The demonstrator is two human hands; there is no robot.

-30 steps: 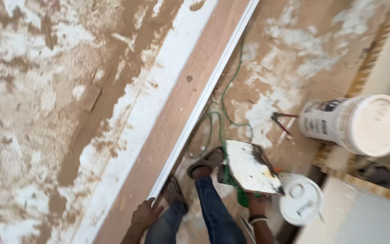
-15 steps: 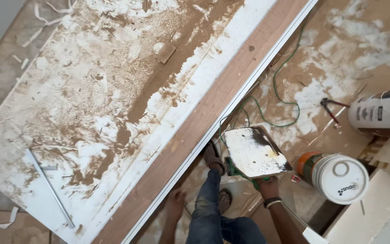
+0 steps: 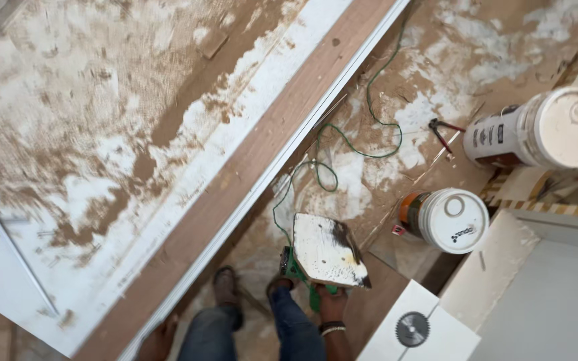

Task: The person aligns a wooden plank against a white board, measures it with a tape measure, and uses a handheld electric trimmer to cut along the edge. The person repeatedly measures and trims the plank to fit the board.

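Observation:
My right hand (image 3: pixel 332 306) grips a green handle under a flat square plate (image 3: pixel 328 251) smeared with white putty and dark stains, held level above the floor by my knees. My left hand (image 3: pixel 157 339) is low at the bottom edge, against the white edge strip (image 3: pixel 262 180) of a large panel (image 3: pixel 102 147); its fingers are not clear. The panel lies slanted across the view, brown and patchy with white filler, with a bare wooden band (image 3: pixel 235 174) along its near side. My feet (image 3: pixel 225 286) stand on the floor beside it.
A green wire (image 3: pixel 342 144) loops over the putty-stained floor. Red-handled pliers (image 3: pixel 440 132) lie near a large white bucket on its side (image 3: pixel 536 130). A smaller orange tub with a white lid (image 3: pixel 446 219) stands upright. A white box showing a saw blade (image 3: pixel 415 329) is at bottom right. A thin metal rod (image 3: pixel 11 251) rests on the panel.
The view has swung and shifted; the large bucket is back in full sight at the right. My right hand keeps the plate, which has stayed near my knees.

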